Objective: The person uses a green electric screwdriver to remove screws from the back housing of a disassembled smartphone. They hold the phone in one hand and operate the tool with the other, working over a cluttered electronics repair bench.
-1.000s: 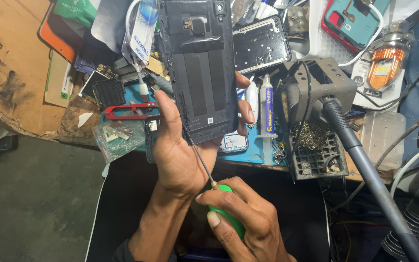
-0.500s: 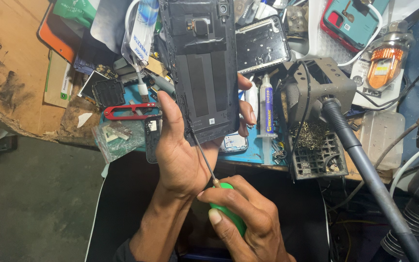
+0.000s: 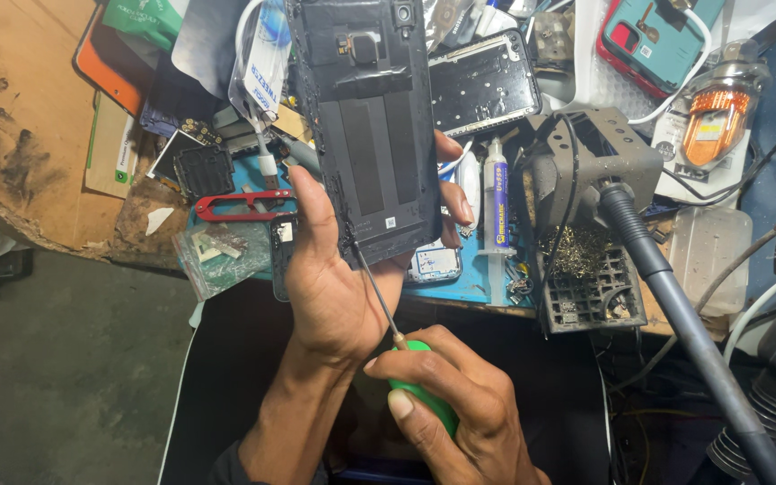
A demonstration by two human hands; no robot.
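My left hand [image 3: 339, 287] clamps the dark phone back housing [image 3: 365, 126] upright above the bench edge, thumb on its left rim, fingertips curling round the right. My right hand [image 3: 455, 409] wraps the green-handled screwdriver [image 3: 419, 395], its tip at the housing's lower left corner; the handle is mostly hidden. The housing's top is cut off. Red tweezers [image 3: 231, 205] lie just left.
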